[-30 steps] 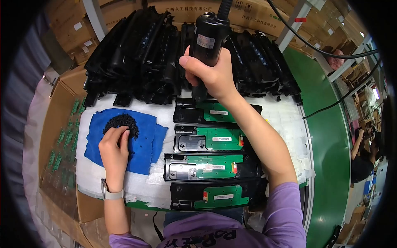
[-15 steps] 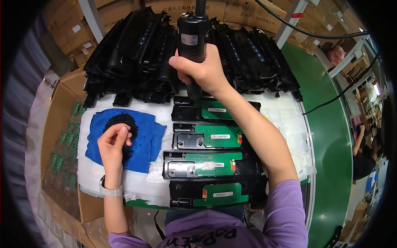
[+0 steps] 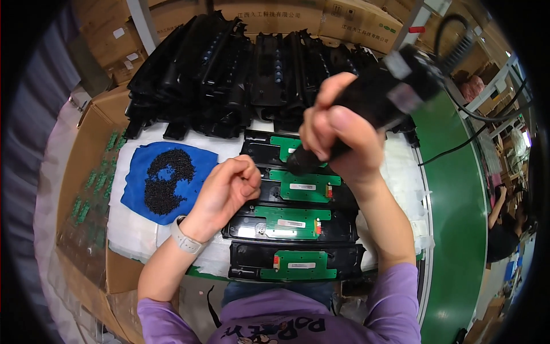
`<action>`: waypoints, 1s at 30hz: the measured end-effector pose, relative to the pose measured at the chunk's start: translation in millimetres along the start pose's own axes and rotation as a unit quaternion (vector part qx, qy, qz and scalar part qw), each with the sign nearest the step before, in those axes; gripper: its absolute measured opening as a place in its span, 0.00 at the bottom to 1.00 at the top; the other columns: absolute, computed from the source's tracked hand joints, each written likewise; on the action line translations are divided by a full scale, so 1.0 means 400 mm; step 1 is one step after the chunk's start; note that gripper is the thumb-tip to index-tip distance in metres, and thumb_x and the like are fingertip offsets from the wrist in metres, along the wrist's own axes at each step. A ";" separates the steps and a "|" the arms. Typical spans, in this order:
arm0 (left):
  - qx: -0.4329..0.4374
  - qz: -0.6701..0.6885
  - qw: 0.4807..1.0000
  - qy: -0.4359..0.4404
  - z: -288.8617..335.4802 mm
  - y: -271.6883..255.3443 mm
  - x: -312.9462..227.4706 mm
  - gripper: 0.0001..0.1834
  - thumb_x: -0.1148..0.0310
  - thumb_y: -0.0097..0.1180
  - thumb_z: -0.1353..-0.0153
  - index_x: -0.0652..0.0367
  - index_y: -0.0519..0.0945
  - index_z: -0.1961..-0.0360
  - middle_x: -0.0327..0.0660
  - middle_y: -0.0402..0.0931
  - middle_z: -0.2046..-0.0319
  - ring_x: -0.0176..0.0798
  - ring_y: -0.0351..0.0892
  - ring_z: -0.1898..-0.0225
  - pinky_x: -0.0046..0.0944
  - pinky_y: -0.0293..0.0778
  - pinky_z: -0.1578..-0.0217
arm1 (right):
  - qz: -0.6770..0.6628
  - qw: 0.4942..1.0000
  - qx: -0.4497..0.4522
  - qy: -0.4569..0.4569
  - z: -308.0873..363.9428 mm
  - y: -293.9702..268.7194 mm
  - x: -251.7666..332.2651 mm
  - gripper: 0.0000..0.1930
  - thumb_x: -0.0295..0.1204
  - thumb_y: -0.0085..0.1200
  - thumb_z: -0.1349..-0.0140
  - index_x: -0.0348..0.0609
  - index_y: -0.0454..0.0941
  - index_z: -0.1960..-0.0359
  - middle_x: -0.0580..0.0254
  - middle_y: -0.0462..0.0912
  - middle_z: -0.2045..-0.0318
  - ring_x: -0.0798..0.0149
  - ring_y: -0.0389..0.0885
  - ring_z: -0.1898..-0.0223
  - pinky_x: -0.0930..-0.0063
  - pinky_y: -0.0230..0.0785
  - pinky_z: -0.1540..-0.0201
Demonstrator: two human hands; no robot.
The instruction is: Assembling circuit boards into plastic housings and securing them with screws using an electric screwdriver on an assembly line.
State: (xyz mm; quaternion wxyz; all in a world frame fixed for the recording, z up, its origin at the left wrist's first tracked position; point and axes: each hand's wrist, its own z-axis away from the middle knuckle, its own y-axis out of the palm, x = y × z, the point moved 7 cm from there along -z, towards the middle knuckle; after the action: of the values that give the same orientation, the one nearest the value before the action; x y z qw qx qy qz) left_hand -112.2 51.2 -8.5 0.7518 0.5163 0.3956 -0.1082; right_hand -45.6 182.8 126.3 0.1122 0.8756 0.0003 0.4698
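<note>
Four black housings with green circuit boards [image 3: 298, 221] lie stacked mid-frame, long axes left-to-right, as the right hand [image 3: 344, 137] grips a black electric screwdriver [image 3: 372, 103] tip-down over them, the left hand's [image 3: 226, 192] fingers pinched narrow beside.

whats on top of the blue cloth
A heap of small black screws lies on the blue cloth, with a bare blue patch in its middle. Whatever is beneath the heap is covered.

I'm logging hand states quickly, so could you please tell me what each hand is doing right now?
Left hand: fingers pinched shut; what they hold cannot be told.
Right hand: closed around the black electric screwdriver.
</note>
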 end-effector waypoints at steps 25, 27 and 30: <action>-0.012 -0.158 0.987 0.035 -0.004 0.035 0.037 0.08 0.74 0.56 0.40 0.65 0.79 0.60 0.43 0.81 0.71 0.24 0.70 0.79 0.22 0.64 0.77 | -0.113 0.988 0.060 -0.083 0.040 -0.023 0.057 0.18 0.44 0.48 0.40 0.43 0.66 0.57 0.70 0.68 0.82 0.72 0.66 0.85 0.72 0.64 0.71; -0.009 -0.152 0.988 0.034 -0.003 0.033 0.038 0.08 0.75 0.56 0.40 0.64 0.79 0.60 0.43 0.81 0.70 0.24 0.70 0.79 0.22 0.64 0.77 | -0.112 0.988 0.061 -0.082 0.041 -0.016 0.056 0.18 0.44 0.48 0.40 0.43 0.66 0.57 0.70 0.68 0.82 0.72 0.66 0.84 0.72 0.64 0.71; -0.007 -0.141 0.990 0.028 -0.002 0.027 0.039 0.08 0.75 0.56 0.41 0.64 0.79 0.60 0.44 0.81 0.70 0.24 0.70 0.78 0.22 0.64 0.77 | -0.168 0.982 -0.004 -0.091 0.038 -0.019 0.053 0.14 0.33 0.50 0.43 0.39 0.64 0.60 0.64 0.67 0.86 0.70 0.63 0.88 0.75 0.59 0.82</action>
State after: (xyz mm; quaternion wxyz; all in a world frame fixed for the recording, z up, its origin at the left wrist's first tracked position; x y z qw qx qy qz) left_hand -95.9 60.6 -12.1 0.7211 0.4528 0.4864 -0.1960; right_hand -20.5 189.3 134.3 0.1922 0.9018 0.1352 0.3625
